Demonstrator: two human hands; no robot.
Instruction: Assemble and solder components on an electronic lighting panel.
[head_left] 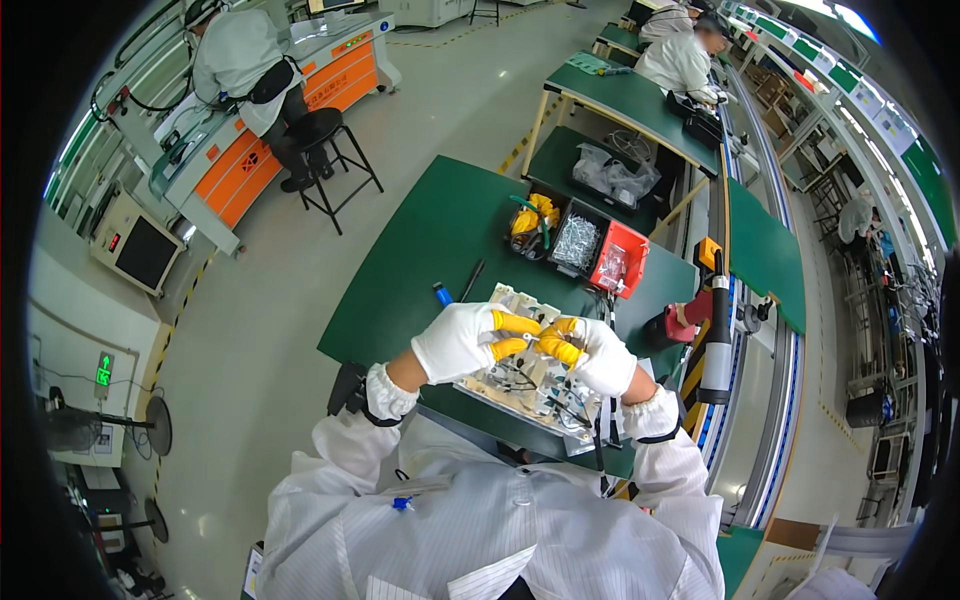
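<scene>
Both my hands wear white gloves with yellow fingertips and meet over the workbench. My left hand (465,341) is closed, its thumb and fingers pinching a small whitish piece (529,338) too tiny to name. From the other side, my right hand (597,357) is closed too, fingertips pressed together close to that piece; what they grip is hidden. Beneath the hands lies a cream-coloured moulded assembly (510,388) with black wires across it, partly covered by the gloves. Beyond my left hand, a black pen-like stick (473,279) and a blue-ended item (442,294) rest on the green bench top (400,260).
Three bins stand at the bench's far side: one with yellow items (535,218), a black bin of screws (577,240), a red bin (630,245) with small bags. A black-and-silver cylindrical tool (716,345) stands at right beside the conveyor (757,400). Other people work farther off.
</scene>
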